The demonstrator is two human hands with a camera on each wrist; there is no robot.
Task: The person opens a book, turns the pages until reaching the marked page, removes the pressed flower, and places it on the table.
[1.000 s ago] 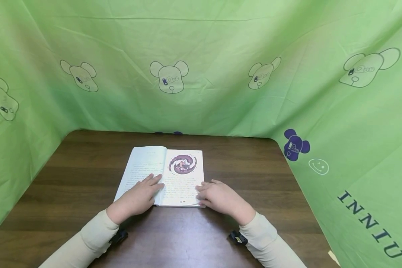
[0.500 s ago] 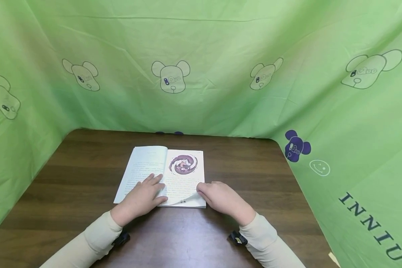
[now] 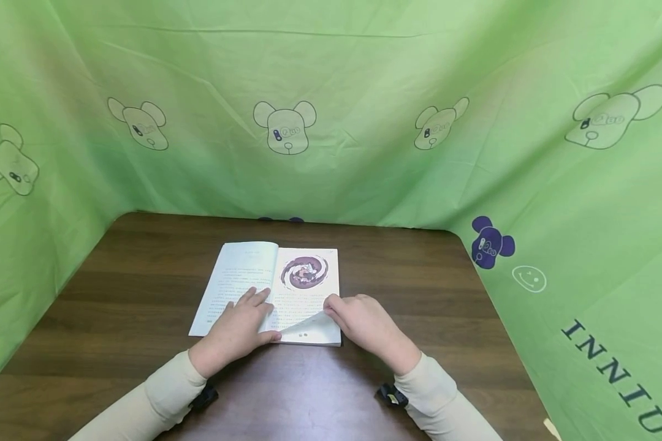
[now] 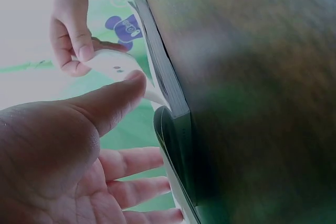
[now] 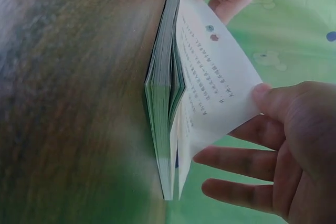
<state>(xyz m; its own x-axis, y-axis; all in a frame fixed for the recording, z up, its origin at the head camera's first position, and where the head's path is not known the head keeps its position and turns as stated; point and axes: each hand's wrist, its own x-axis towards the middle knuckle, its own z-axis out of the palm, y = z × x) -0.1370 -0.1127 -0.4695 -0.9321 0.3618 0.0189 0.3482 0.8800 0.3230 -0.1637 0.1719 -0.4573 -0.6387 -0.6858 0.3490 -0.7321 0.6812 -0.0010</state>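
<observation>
An open book (image 3: 243,260) lies on the table, with a purple swirl picture on its right page. My left hand (image 3: 234,334) rests on the left page near the spine, fingers spread, its thumb on the bottom of the right page. My right hand (image 3: 369,324) pinches the lower right part of a page and holds it lifted. In the right wrist view the lifted page (image 5: 226,77) stands away from the page block (image 5: 160,103), held between thumb and index finger of my right hand (image 5: 294,140). In the left wrist view my left hand (image 4: 79,156) has its fingers extended against the book.
The brown wooden table (image 3: 419,275) surrounds the book. Green cloth (image 3: 358,171) printed with bear heads hangs behind and at both sides of it. A small pale object (image 3: 551,429) shows at the table's right edge, near the bottom.
My right hand has gone from lying at the page's edge to pinching the page, and its lower corner has risen. My left thumb has spread out to the right along the bottom.
</observation>
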